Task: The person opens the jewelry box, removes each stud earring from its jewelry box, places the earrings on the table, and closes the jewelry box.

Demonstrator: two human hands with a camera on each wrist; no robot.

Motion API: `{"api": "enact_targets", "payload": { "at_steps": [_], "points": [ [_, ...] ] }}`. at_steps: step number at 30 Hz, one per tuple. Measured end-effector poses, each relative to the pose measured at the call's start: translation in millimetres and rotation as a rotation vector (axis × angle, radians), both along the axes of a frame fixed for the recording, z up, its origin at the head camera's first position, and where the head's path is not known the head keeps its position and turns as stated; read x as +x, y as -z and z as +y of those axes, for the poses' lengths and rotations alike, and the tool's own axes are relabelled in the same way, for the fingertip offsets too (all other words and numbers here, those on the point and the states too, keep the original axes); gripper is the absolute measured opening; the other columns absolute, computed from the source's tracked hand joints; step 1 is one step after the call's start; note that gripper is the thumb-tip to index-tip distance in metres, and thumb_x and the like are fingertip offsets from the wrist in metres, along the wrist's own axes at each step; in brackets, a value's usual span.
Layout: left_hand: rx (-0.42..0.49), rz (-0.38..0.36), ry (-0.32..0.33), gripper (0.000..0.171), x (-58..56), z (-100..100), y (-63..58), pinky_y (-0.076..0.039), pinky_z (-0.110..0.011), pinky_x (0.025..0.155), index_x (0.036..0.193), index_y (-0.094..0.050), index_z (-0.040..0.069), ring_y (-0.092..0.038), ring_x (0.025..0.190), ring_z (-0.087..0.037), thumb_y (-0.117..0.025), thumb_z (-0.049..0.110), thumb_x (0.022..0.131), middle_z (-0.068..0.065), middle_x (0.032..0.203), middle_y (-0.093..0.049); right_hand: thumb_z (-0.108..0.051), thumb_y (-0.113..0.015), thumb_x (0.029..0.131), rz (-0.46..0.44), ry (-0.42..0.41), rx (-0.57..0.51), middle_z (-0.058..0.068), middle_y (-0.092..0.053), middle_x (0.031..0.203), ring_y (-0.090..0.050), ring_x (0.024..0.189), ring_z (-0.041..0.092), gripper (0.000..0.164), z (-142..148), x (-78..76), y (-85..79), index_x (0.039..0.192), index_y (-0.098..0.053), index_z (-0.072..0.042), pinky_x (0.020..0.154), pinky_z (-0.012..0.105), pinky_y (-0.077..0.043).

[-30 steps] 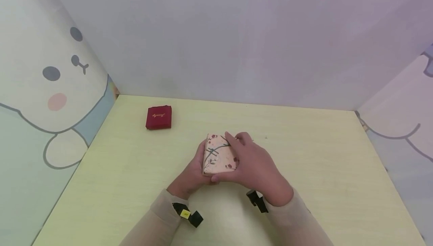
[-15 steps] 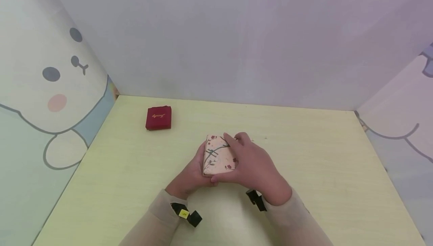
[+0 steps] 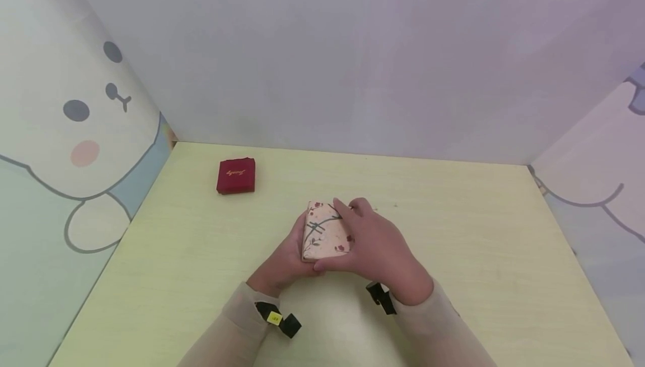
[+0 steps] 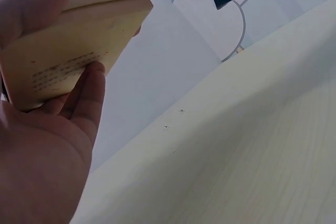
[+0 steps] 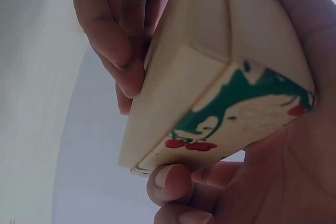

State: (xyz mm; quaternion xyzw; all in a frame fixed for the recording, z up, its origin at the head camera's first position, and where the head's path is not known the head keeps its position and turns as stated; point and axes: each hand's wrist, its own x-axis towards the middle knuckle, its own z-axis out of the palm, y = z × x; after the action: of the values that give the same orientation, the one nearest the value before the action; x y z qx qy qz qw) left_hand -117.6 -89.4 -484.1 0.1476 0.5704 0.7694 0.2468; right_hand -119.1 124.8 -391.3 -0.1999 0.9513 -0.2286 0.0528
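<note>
Both hands hold a small cream cardboard box (image 3: 325,238) printed with dark red flowers and green branches, at the middle of the head view. My left hand (image 3: 288,258) supports it from the left and underneath, its fingers spread over the underside in the left wrist view. From above and the right, my right hand (image 3: 380,249) grips the box, thumb at the near edge and fingers at the far edge. A seam runs round the box (image 4: 71,40) in the left wrist view, and lines of small print show on its underside. In the right wrist view the patterned side of the box (image 5: 247,111) shows.
A dark red box (image 3: 237,176) with gold lettering lies at the back left of the pale wooden table (image 3: 453,215). Walls with cartoon prints (image 3: 85,103) stand round the back and sides. Black cameras (image 3: 289,325) are strapped to both wrists.
</note>
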Motion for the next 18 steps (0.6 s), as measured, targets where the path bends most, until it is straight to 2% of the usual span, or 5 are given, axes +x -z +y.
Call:
{"api": "enact_targets", "payload": {
  "at_steps": [11, 18],
  "points": [
    [0.019, 0.012, -0.001, 0.122, -2.4, 0.4, 1.6, -0.045, -0.030, 0.106, 0.164, 0.001, 0.027, -0.047, 0.130, -0.028, -0.088, 0.011, 0.082, -0.003, 0.166, -0.028, -0.086, -0.076, 0.061, -0.005, -0.005, -0.008, 0.009, -0.050, 0.134, -0.053, 0.081, 0.015, 0.127, 1.8, -1.5, 1.6, 0.160, -0.039, -0.017, 0.067, 0.030, -0.046],
    [0.013, -0.013, -0.021, 0.120, -1.2, 1.3, 1.2, -0.044, -0.031, 0.106, 0.164, -0.001, 0.030, -0.046, 0.132, -0.029, -0.087, 0.008, 0.082, -0.001, 0.165, -0.029, -0.081, -0.081, 0.062, -0.030, -0.035, -0.035, 0.009, -0.047, 0.141, -0.056, 0.087, 0.016, 0.127, 6.0, -2.7, 1.2, 0.162, -0.035, -0.018, 0.074, 0.033, -0.049]
  ]
}}
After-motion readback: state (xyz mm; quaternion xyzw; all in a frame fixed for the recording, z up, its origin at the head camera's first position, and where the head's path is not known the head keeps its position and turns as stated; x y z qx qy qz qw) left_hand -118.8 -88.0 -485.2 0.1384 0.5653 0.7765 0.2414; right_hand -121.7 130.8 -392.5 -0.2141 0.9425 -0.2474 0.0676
